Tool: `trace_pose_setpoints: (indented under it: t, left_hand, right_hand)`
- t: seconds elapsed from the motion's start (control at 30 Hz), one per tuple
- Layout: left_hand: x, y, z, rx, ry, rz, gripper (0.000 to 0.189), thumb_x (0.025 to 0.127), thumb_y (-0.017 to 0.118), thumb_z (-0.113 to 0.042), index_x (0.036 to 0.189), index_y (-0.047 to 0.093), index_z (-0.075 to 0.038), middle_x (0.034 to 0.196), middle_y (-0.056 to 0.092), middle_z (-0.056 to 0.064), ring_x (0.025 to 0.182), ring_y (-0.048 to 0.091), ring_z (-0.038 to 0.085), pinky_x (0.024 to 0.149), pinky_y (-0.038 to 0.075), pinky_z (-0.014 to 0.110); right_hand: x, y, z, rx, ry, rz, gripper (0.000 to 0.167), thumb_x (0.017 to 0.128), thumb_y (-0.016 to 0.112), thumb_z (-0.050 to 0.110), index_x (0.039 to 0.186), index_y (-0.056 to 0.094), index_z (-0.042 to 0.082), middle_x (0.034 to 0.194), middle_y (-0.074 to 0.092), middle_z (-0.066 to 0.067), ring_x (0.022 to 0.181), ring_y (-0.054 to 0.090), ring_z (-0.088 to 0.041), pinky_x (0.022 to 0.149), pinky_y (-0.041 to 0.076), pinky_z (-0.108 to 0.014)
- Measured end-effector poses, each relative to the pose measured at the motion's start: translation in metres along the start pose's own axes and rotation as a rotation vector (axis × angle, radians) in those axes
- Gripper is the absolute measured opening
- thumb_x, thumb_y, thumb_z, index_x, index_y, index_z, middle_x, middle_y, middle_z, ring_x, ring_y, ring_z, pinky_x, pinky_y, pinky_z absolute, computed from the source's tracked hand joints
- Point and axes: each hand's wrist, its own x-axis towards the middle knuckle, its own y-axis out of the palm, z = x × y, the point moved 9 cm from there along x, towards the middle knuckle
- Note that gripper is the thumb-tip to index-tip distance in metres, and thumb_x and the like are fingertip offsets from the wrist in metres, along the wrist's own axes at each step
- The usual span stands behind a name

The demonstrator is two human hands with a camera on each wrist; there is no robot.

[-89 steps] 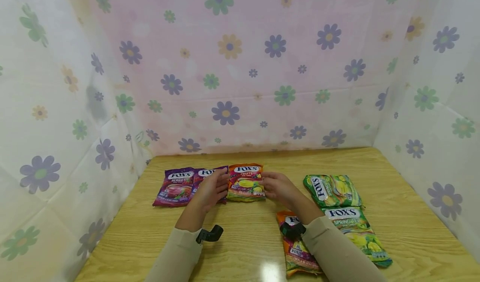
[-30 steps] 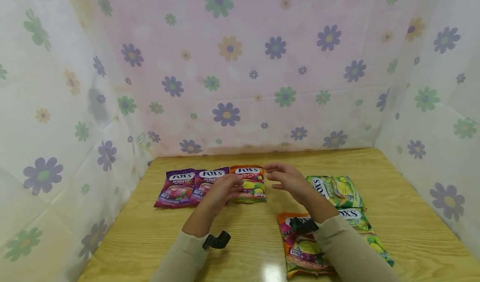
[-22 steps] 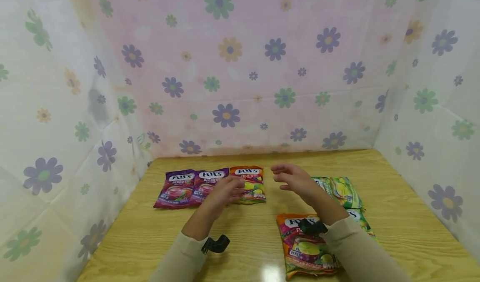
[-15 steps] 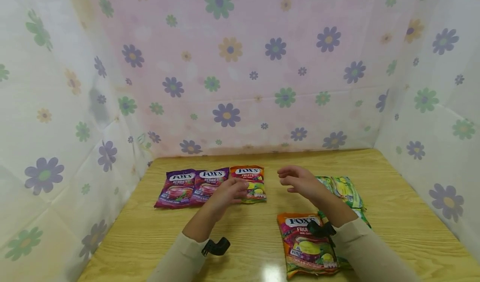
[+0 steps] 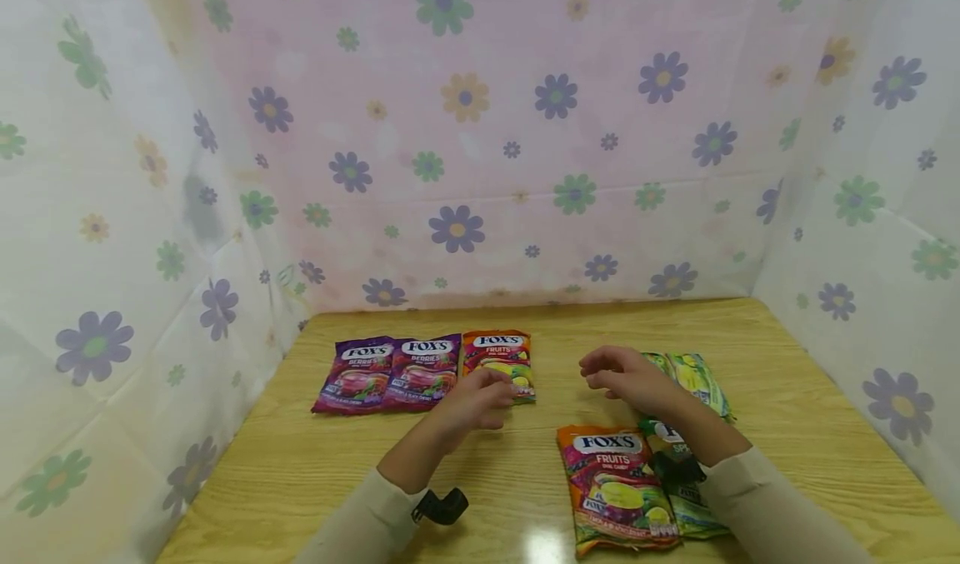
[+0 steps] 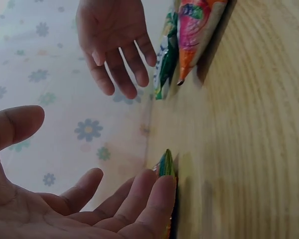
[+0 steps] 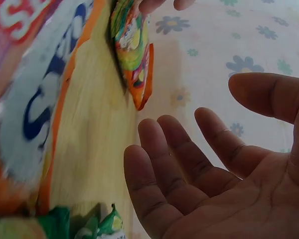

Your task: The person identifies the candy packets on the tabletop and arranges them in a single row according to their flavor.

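My left hand (image 5: 471, 408) hovers over the near right part of an orange Fox's Fruits candy bag (image 5: 498, 347) in the back row, fingers extended and holding nothing. In the left wrist view its palm faces up, thumb apart from the fingers. My right hand (image 5: 630, 378) is in the air left of a green candy bag (image 5: 705, 385), partly covering it, its fingers loosely bent around nothing. Below that hand lies a second orange Fruits bag (image 5: 618, 497), overlapping another green Fox's bag (image 5: 686, 506) that my right forearm partly hides.
Two purple Fox's Berries bags (image 5: 360, 376) lie side by side at the back left, touching the rear orange bag. The wooden table (image 5: 315, 481) ends at a flower-printed cloth (image 5: 525, 131) on the back and both sides. A black camera (image 5: 441, 506) sits on my left wrist.
Both hands have left the sides of the rear orange bag. The right hand has moved right and toward me; the left has shifted slightly right and nearer. The bags stay in place.
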Motion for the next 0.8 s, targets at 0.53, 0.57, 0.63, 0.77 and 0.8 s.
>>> trace_pose_setpoints:
  t: [0.53, 0.57, 0.63, 0.77, 0.8]
  left_hand:
    - [-0.003, 0.038, 0.016, 0.017, -0.055, 0.121, 0.053, 0.101, 0.065, -0.031, 0.140, 0.049, 0.002, 0.129, 0.064, 0.015, 0.115, 0.068, 0.032, 0.093, 0.061, 0.045]
    - [-0.004, 0.040, 0.016, 0.014, -0.056, 0.130, 0.054, 0.101, 0.065, -0.031, 0.140, 0.049, 0.002, 0.129, 0.064, 0.016, 0.114, 0.069, 0.033, 0.093, 0.061, 0.045]
    - [-0.005, 0.044, 0.016, 0.006, -0.056, 0.151, 0.056, 0.101, 0.064, -0.030, 0.142, 0.048, 0.005, 0.131, 0.065, 0.018, 0.114, 0.070, 0.035, 0.093, 0.061, 0.044]
    - [-0.006, 0.051, 0.019, -0.029, -0.082, 0.188, 0.059, 0.101, 0.064, -0.029, 0.145, 0.046, 0.006, 0.130, 0.067, 0.020, 0.113, 0.071, 0.036, 0.094, 0.061, 0.043]
    - [-0.006, 0.053, 0.020, -0.034, -0.084, 0.196, 0.058, 0.101, 0.063, -0.028, 0.145, 0.047, 0.006, 0.129, 0.068, 0.019, 0.112, 0.072, 0.036, 0.093, 0.061, 0.043]
  right_hand:
    - [-0.026, -0.011, -0.012, -0.216, -0.119, 0.072, 0.028, 0.102, 0.065, 0.022, 0.123, 0.067, 0.003, 0.118, 0.070, -0.016, 0.100, 0.068, -0.021, 0.083, 0.058, -0.032]
    - [-0.028, -0.010, -0.013, -0.235, -0.121, 0.092, 0.028, 0.102, 0.066, 0.022, 0.123, 0.067, 0.004, 0.118, 0.070, -0.014, 0.100, 0.069, -0.020, 0.082, 0.058, -0.029]
    - [-0.031, -0.007, -0.014, -0.261, -0.132, 0.139, 0.028, 0.101, 0.068, 0.021, 0.124, 0.067, 0.006, 0.119, 0.070, -0.013, 0.102, 0.069, -0.020, 0.082, 0.058, -0.027]
    - [-0.037, 0.000, -0.014, -0.261, -0.144, 0.234, 0.036, 0.097, 0.074, 0.022, 0.128, 0.066, 0.006, 0.123, 0.069, -0.012, 0.107, 0.071, -0.027, 0.085, 0.060, -0.029]
    - [-0.038, 0.001, -0.014, -0.257, -0.147, 0.250, 0.038, 0.096, 0.076, 0.023, 0.128, 0.066, 0.006, 0.124, 0.069, -0.013, 0.109, 0.071, -0.029, 0.087, 0.060, -0.031]
